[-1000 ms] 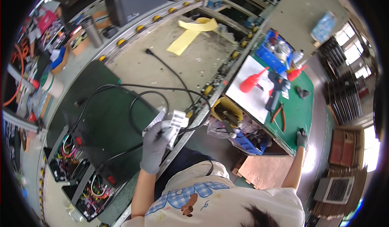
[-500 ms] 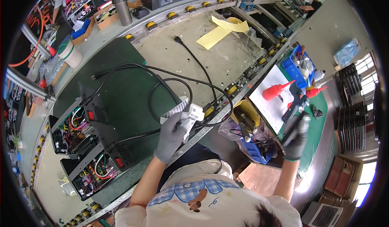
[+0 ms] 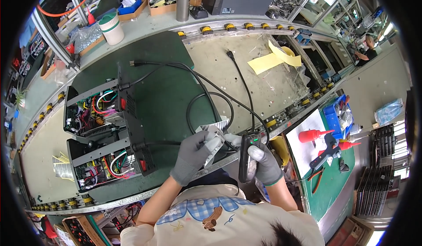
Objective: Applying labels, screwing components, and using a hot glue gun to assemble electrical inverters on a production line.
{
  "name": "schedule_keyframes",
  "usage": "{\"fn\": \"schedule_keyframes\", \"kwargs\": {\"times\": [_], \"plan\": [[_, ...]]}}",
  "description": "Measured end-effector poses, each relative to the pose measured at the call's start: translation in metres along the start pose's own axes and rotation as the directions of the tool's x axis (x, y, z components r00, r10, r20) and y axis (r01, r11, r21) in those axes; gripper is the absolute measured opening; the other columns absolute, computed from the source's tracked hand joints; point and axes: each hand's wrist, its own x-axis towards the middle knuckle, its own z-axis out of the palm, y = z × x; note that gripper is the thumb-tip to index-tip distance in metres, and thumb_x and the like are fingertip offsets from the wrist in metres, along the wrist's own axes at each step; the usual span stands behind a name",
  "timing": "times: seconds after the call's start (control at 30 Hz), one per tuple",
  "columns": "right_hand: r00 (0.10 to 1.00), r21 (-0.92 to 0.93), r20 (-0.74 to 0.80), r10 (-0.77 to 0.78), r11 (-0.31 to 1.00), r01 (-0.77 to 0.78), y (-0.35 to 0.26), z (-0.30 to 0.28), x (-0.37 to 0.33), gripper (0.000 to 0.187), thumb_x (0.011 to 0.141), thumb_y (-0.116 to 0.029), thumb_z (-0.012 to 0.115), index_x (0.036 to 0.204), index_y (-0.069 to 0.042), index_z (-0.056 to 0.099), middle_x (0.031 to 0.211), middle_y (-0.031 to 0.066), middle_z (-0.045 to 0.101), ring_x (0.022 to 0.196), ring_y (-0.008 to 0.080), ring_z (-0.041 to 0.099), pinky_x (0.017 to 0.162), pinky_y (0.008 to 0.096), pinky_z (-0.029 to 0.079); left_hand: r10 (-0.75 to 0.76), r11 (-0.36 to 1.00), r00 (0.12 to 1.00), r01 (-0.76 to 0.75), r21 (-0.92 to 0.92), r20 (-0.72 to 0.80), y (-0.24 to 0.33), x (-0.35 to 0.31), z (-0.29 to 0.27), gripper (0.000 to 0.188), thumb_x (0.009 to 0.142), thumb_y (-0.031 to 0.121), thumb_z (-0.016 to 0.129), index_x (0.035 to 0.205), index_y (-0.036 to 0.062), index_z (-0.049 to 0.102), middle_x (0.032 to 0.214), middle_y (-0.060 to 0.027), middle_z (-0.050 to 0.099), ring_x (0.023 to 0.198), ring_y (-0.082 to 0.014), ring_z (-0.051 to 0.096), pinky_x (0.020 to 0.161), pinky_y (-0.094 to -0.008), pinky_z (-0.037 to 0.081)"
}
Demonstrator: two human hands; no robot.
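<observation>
Both my hands wear grey gloves and meet above the bench's near edge. My left hand (image 3: 192,156) pinches a small white labelled piece (image 3: 214,144), its exact kind unclear. A white striped sheet (image 3: 216,125) shows just behind those fingers. In my right hand (image 3: 269,163) is a black handheld scanner (image 3: 247,160) with a lit green light, held close to the white piece, my thumb on its face. Black power cords (image 3: 220,97) loop behind my hands. To the left, two black-cased electronic units (image 3: 94,109) lie with coloured wiring exposed.
A dark green mat (image 3: 165,96) lies under the units. Yellow paper (image 3: 268,63) rests farther back on the bench. At right, a side table (image 3: 329,197) bears red squeeze bottles (image 3: 313,135), a glue gun (image 3: 325,157), pliers (image 3: 315,178) and a blue tool bin (image 3: 337,118). Another person (image 3: 368,52) is far right.
My right hand has come from the side table to beside my left hand, bringing the scanner. My left hand still holds the white piece. The whole view has turned somewhat.
</observation>
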Motion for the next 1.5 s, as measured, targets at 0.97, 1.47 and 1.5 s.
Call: {"fn": "schedule_keyframes", "kwargs": {"times": [0.97,1.47,1.5], "plan": [[0.847,0.307,0.072,0.527,0.796,-0.522,-0.009,0.005,-0.026,0.045,0.087,-0.039,0.055,0.106,0.003,0.057,0.081,0.0103,0.064,0.067,0.0149,0.063,0.059,0.0241,0.052,0.312,0.856,0.95,-0.268,0.443,-0.028,0.001,0.02,0.009,0.014,0.078,0.01,0.067,0.089,0.001,0.066,0.076,-0.01,0.059,0.068,-0.019,0.058,0.063,-0.0275,0.045],[0.859,0.307,0.139,0.493,0.804,-0.51,-0.01,0.013,-0.014,0.04,0.089,-0.037,0.056,0.104,0.0,0.058,0.082,0.0091,0.063,0.069,0.0148,0.062,0.062,0.0251,0.052,0.383,0.842,0.923,-0.355,0.405,0.012,-0.004,0.016,0.005,0.015,0.079,0.01,0.067,0.092,0.0046,0.067,0.069,-0.008,0.053,0.057,-0.0185,0.051,0.053,-0.0282,0.041],[0.855,0.328,0.139,0.5,0.791,-0.516,-0.01,0.013,-0.013,0.039,0.089,-0.036,0.055,0.104,0.0,0.058,0.082,0.0092,0.063,0.068,0.0149,0.062,0.062,0.0252,0.052,0.355,0.851,0.935,-0.327,0.41,0.01,-0.001,0.016,0.005,0.014,0.079,0.01,0.067,0.092,0.0046,0.067,0.069,-0.0079,0.053,0.057,-0.0184,0.052,0.053,-0.0283,0.041]]}}
